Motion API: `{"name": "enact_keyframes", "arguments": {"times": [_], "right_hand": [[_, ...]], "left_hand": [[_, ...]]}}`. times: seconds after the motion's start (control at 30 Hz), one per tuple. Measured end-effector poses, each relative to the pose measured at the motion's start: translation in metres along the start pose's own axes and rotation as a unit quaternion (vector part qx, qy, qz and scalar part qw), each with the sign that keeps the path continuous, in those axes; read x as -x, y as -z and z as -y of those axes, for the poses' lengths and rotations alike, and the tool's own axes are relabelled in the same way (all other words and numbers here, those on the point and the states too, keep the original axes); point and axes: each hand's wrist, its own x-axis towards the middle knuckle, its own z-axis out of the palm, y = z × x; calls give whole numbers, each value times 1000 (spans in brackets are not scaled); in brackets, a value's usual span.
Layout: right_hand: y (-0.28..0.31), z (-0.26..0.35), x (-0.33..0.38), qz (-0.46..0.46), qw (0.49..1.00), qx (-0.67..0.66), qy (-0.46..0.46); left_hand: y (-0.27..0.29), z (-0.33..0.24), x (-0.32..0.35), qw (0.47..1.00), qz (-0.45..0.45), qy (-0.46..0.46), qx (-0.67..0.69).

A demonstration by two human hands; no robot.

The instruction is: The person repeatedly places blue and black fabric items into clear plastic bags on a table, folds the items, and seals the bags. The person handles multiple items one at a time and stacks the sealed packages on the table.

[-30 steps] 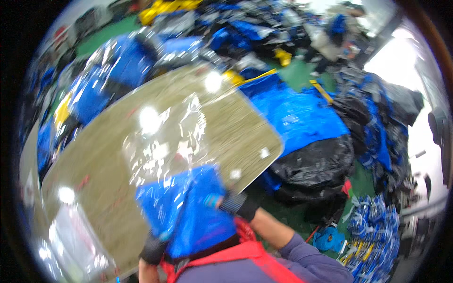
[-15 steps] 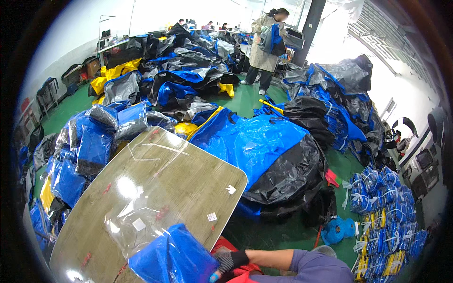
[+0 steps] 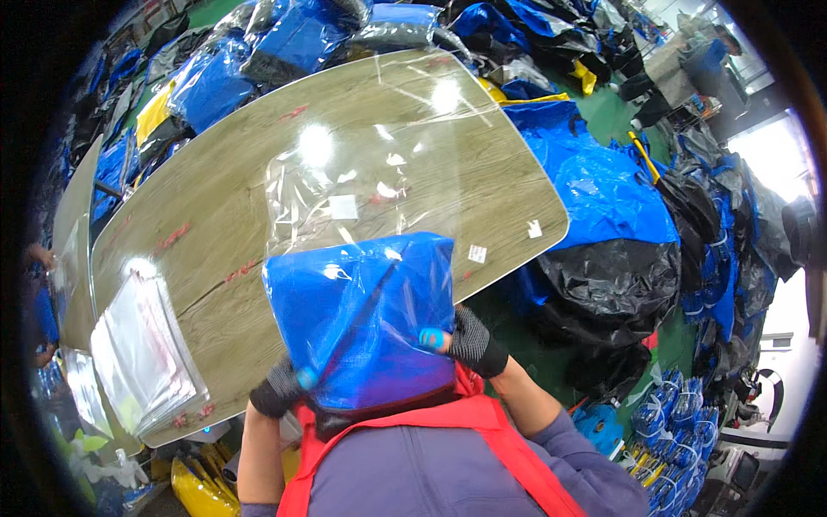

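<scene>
A folded blue sheet (image 3: 362, 302) sits in a clear plastic bag at the near edge of the table, tilted against my red apron. The bag's loose, transparent end (image 3: 336, 194) spreads over the tabletop, with a small white label (image 3: 343, 207) on it. My left hand (image 3: 280, 388), in a black-grey glove with blue fingertips, grips the bundle's lower left side. On its right side my right hand (image 3: 469, 340), gloved alike, is closed with the thumb lying on the plastic. The fingers behind the bundle are hidden.
The wood-pattern table (image 3: 215, 207) carries a stack of clear plastic bags (image 3: 142, 353) at left. Bagged blue packages (image 3: 297, 39) lie beyond it. A large blue-black bundle (image 3: 612, 198) stands at right, near tied blue bundles (image 3: 676, 414). Another person (image 3: 689, 73) is at upper right.
The view has tilted down and turned. My left hand has come into sight, gripping the bagged blue sheet, which now stands more upright against my apron. The right hand still holds it.
</scene>
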Motion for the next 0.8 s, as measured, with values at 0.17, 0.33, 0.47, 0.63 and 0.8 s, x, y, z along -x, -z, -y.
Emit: {"name": "enact_keyframes", "arguments": {"times": [0.17, 0.33, 0.47, 0.63, 0.8], "right_hand": [[-10, 27, -5, 52, 995, 81, 3], [-16, 38, -16, 77, 987, 135, 29], [-14, 31, -23, 32, 994, 44, -93], [-13, 32, -27, 51, 988, 140, -33], [-13, 39, -27, -51, 997, 53, -29]], "left_hand": [[-2, 0, -8, 992, -86, -80, 51], [10, 37, -8, 969, -145, -6, 198], [16, 36, -8, 981, -112, -80, 137], [13, 16, -13, 990, -142, -18, -14], [7, 26, -15, 957, -136, -116, 229]]}}
